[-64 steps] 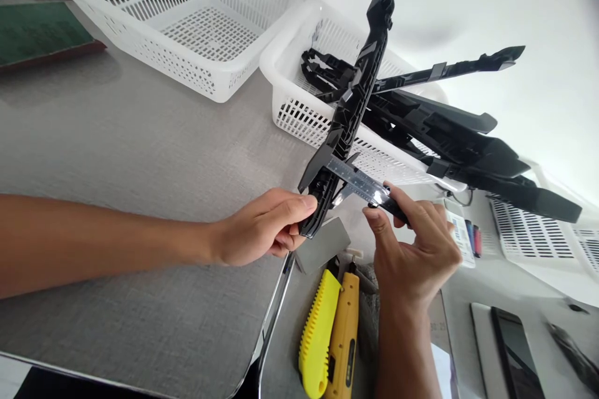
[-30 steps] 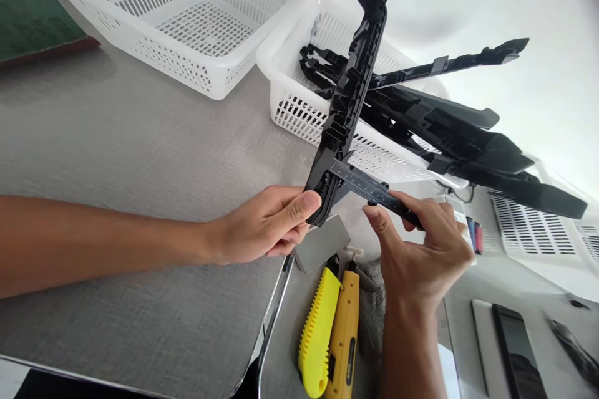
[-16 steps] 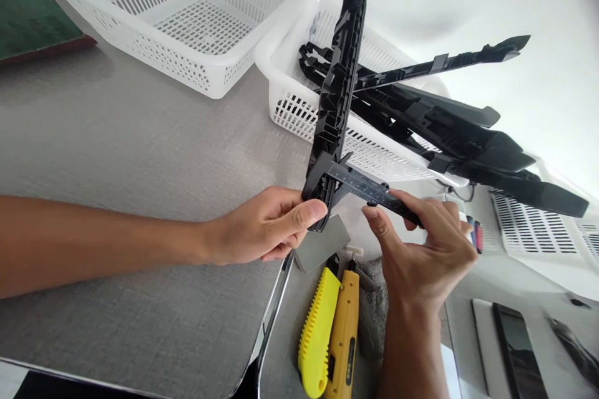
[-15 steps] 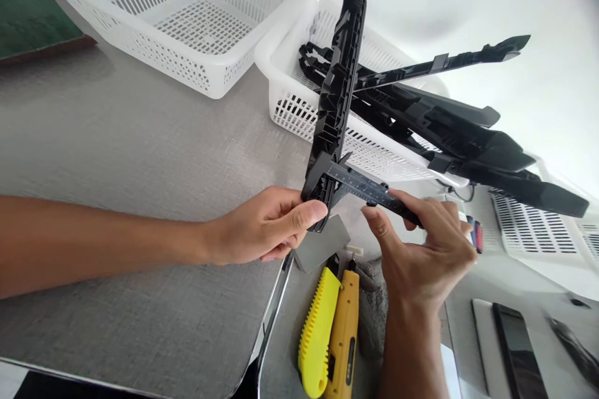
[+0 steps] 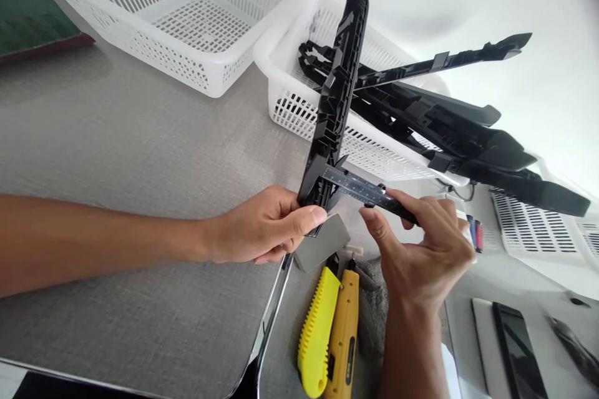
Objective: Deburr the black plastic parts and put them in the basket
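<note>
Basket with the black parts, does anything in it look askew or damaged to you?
Somewhat askew: several long black parts jut out past the rim of the white basket, and one thin strip splays away from them, so the pile looks untidy. No clear damage shows.

The top edge clips the black plastic trim piece; its lower end hides some fingers of the left hand. The right hand covers the tail of the vernier caliper, whose markings are too small to read. At lower right, the bottom edge crops a black phone; a dark object beside it is blurred.
</note>
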### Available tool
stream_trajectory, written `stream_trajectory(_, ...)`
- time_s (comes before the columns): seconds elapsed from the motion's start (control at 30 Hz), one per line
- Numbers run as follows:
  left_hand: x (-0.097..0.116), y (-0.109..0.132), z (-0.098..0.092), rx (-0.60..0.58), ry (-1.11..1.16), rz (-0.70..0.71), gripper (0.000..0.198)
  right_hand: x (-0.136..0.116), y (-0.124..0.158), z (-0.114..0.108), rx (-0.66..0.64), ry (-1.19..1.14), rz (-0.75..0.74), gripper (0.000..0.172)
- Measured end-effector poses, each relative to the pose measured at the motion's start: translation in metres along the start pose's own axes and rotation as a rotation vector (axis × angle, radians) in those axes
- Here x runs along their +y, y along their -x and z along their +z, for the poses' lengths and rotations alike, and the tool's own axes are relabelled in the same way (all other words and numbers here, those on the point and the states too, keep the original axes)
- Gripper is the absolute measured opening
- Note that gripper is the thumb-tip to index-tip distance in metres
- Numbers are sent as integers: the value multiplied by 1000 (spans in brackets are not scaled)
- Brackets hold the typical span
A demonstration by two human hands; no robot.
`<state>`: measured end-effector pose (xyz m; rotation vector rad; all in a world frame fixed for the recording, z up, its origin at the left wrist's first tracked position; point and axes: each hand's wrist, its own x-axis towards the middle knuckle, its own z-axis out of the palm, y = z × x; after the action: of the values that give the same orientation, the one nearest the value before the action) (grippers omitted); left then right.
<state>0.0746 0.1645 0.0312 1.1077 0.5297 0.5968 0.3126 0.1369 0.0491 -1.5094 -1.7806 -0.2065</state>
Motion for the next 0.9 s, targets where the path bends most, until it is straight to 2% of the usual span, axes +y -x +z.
stream_trajectory(0.57,1,-1,-5,-116,10,-82,61,5,0,-3,-31,-24,-15,27)
stream_trajectory(0.9,0,-2,-7,-142,12,-104,62,7,1,-1,-42,-20,-13,29)
